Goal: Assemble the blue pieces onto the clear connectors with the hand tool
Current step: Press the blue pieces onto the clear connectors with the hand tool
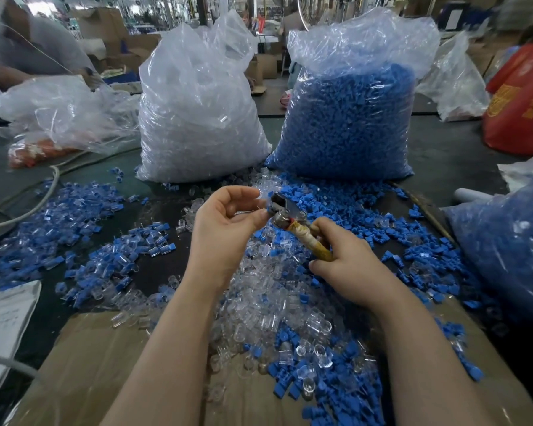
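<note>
Two big bags are stood at the tabletop's far edge as stock: clear connectors [197, 118] left, blue pieces [348, 118] right, both spilled toward the near edge for easy reach. The hand tool [293, 219] is gripped by its handle in the right hand [348, 269], head raised mid-table. The left hand [225, 222] pinches a small piece at the tool head, likely to seat it.

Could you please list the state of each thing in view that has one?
Left hand: pinches a piece at the tool's head.
Right hand: grips the tool's handle.
Hand tool: held, raised above the pile.
Bag of clear connectors: open, upright.
Bag of blue pieces: open, upright.
</note>
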`<action>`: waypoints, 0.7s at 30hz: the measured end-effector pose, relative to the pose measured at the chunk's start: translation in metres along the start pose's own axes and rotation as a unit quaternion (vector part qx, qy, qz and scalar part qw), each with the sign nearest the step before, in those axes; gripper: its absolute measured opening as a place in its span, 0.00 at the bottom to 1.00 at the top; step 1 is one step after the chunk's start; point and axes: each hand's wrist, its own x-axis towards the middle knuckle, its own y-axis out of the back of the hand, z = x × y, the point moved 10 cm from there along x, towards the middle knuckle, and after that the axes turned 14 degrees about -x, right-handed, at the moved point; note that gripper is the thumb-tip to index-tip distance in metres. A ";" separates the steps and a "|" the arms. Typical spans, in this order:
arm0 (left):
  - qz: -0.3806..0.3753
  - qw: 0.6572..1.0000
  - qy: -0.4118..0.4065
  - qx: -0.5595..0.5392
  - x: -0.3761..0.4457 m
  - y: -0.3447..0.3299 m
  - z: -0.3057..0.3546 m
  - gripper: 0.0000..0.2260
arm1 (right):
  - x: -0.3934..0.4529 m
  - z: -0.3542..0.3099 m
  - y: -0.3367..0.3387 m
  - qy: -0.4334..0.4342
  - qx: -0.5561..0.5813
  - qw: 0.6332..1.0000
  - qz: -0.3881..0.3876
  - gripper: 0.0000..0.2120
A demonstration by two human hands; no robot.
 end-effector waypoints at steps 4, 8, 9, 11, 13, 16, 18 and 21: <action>-0.002 1.000 0.002 0.007 -0.001 -0.001 0.000 0.12 | -0.001 0.002 0.001 -0.010 -0.017 1.000 0.007 0.15; -0.002 1.000 0.005 0.007 -0.001 -0.001 -0.001 0.11 | -0.001 0.006 0.003 -0.024 -0.035 0.999 0.017 0.15; -0.001 1.000 0.006 0.007 -0.001 -0.001 -0.002 0.11 | -0.001 0.007 0.004 -0.027 -0.044 0.998 0.023 0.15; -0.001 1.000 0.006 0.006 -0.001 -0.002 -0.002 0.11 | -0.001 0.007 0.005 -0.033 -0.058 0.997 0.033 0.15; 0.001 1.000 0.005 0.005 -0.002 -0.003 -0.002 0.11 | -0.001 0.008 0.005 -0.034 -0.063 0.997 0.033 0.15; 0.000 1.000 0.013 0.006 -0.001 -0.002 -0.004 0.11 | 0.001 0.008 0.002 -0.033 -0.067 0.997 0.027 0.14; -0.003 0.999 0.036 -0.001 0.000 -0.002 -0.010 0.12 | 0.002 0.008 0.002 -0.031 -0.064 0.997 0.033 0.13; 0.054 0.991 0.102 -0.068 0.001 0.017 -0.025 0.10 | 0.002 0.012 0.009 -0.038 -0.039 0.996 0.072 0.12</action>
